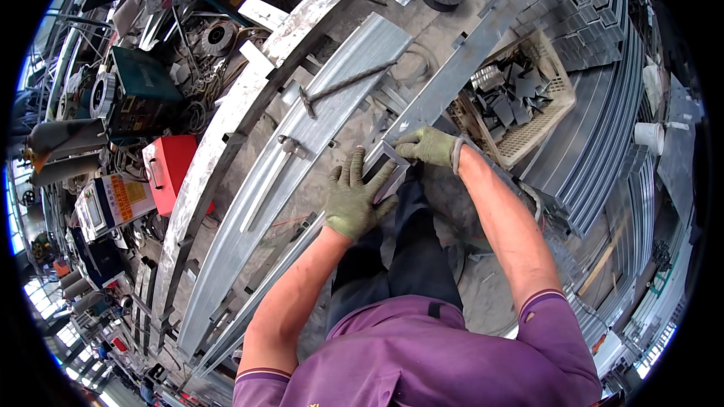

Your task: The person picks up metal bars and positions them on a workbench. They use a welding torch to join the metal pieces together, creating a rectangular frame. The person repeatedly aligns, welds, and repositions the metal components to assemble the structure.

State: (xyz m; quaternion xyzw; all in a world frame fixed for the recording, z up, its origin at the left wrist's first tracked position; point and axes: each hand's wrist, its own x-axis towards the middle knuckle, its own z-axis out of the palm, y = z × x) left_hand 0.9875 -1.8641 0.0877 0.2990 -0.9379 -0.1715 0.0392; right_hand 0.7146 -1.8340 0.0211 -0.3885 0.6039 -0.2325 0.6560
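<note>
Grey metal piece [395, 157], likely stiff and slick

It sits between the left hand [353, 200], spread with fingers against it, and the right hand [430, 148], curled at its far end; whether that one grips cannot be told. Probably fairly light, it is best held by its flat sides.

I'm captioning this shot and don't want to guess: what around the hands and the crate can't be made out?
All in the head view:
Left hand: palm hidden by its own back.
Right hand: undersides of the fingers hidden by its back, so how firmly it grips is unclear.
Short metal piece: partly covered by the left hand.
Plastic crate: bottom hidden under loose metal offcuts.
</note>
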